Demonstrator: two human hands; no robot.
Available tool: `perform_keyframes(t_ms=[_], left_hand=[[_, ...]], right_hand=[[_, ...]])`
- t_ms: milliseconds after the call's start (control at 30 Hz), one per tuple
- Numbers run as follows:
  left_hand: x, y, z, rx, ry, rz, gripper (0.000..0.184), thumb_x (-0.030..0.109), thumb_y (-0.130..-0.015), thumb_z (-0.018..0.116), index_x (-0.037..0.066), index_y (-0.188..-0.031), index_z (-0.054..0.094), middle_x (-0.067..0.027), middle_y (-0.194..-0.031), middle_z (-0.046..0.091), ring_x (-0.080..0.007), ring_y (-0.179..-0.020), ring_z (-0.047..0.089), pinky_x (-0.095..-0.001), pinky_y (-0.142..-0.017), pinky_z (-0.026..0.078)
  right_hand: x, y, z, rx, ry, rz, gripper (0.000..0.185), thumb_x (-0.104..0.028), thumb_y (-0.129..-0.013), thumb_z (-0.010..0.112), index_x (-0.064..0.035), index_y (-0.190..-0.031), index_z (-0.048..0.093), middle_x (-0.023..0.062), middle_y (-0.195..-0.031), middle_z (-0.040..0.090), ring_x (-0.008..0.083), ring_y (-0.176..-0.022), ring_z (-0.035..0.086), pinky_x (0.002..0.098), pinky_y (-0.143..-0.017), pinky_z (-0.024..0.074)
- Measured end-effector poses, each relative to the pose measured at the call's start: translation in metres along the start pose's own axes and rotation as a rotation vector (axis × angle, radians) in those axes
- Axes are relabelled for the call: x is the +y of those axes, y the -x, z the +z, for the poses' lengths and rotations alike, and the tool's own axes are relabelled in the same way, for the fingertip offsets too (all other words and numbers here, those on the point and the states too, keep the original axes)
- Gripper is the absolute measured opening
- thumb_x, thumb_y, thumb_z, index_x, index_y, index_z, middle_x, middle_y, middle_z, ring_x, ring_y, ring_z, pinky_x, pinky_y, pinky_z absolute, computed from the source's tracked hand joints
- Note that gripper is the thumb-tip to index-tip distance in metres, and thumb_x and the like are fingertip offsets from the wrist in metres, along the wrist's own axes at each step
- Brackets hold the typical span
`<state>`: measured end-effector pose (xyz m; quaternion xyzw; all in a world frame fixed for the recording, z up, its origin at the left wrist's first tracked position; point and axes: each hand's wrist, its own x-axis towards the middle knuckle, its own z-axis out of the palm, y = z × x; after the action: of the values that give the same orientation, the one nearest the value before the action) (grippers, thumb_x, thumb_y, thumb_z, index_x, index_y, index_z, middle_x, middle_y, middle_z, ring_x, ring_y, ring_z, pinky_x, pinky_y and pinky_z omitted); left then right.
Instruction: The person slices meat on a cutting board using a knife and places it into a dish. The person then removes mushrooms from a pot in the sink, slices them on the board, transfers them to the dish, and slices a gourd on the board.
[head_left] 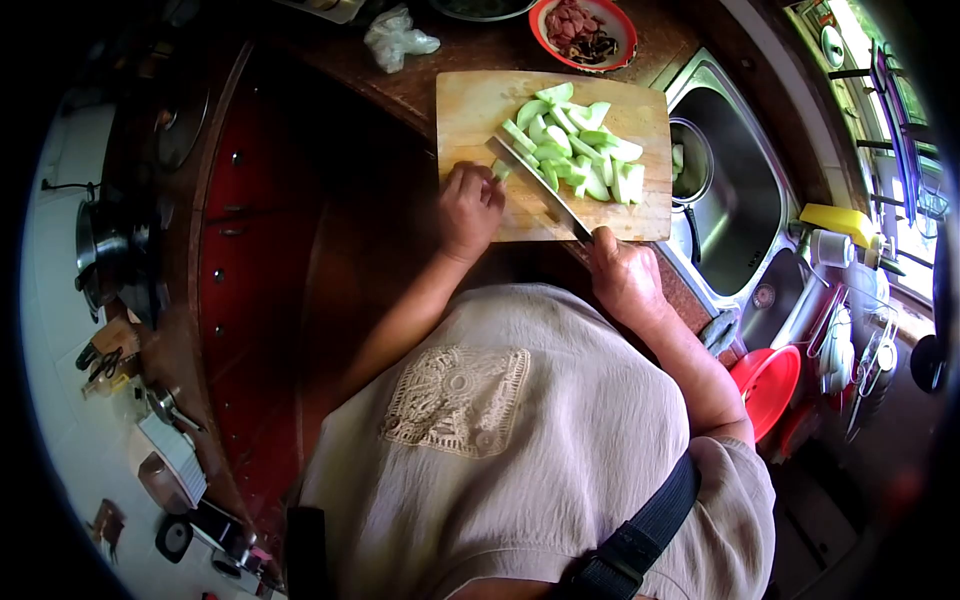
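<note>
My right hand [625,275] is closed round the handle of a kitchen knife [545,192]. The blade slants up and left across a wooden cutting board [470,110]. To the right of the blade lies a heap of pale green vegetable pieces [590,145], cut into wedges. My left hand [470,212] is at the board's left edge, its fingers curled in. A small green vegetable piece [501,170] shows at its fingertips, left of the blade. The underside of those fingers is hidden.
Behind the board stands a red-rimmed bowl [628,30] of sliced meat and dark pieces. A plastic bag [398,40] lies on the counter. At right, a steel sink [745,225] holds a pot [705,150]. A red basin [768,385] sits nearer me.
</note>
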<state>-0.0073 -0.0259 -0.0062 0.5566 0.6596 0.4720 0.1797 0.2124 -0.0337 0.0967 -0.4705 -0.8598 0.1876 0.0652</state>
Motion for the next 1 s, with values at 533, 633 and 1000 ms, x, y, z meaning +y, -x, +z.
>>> perform_keyframes(t_ms=[533, 633, 1000], left_hand=[[-0.008, -0.004, 0.002, 0.060, -0.132, 0.222, 0.009, 0.000, -0.072, 0.065, 0.004, -0.079, 0.059, -0.0143, -0.086, 0.062, -0.0329, -0.081, 0.061, -0.0408, -0.073, 0.052], [-0.009, -0.003, 0.004, 0.056, -0.132, 0.220, 0.010, 0.002, -0.070, 0.065, 0.003, -0.078, 0.059, -0.0151, -0.083, 0.061, -0.0337, -0.081, 0.061, -0.0420, -0.073, 0.051], [0.003, -0.007, 0.006, 0.086, -0.200, 0.187, 0.018, 0.001, -0.066, 0.067, 0.004, -0.082, 0.059, -0.0133, -0.083, 0.058, -0.0337, -0.074, 0.059, -0.0425, -0.066, 0.050]], right_hand=[[0.001, -0.009, -0.002, -0.140, 0.148, -0.082, 0.006, -0.004, -0.081, 0.051, -0.0028, -0.087, 0.049, 0.0170, -0.066, 0.062, 0.0346, -0.057, 0.064, 0.0439, -0.051, 0.0505], [-0.006, -0.013, -0.009, -0.189, 0.194, -0.080, 0.007, -0.004, -0.081, 0.052, -0.0022, -0.087, 0.049, 0.0175, -0.067, 0.063, 0.0340, -0.058, 0.065, 0.0434, -0.052, 0.0510], [-0.009, -0.012, -0.022, -0.334, 0.253, 0.014, 0.008, -0.004, -0.083, 0.050, -0.0008, -0.090, 0.051, 0.0179, -0.067, 0.065, 0.0336, -0.063, 0.067, 0.0425, -0.056, 0.0535]])
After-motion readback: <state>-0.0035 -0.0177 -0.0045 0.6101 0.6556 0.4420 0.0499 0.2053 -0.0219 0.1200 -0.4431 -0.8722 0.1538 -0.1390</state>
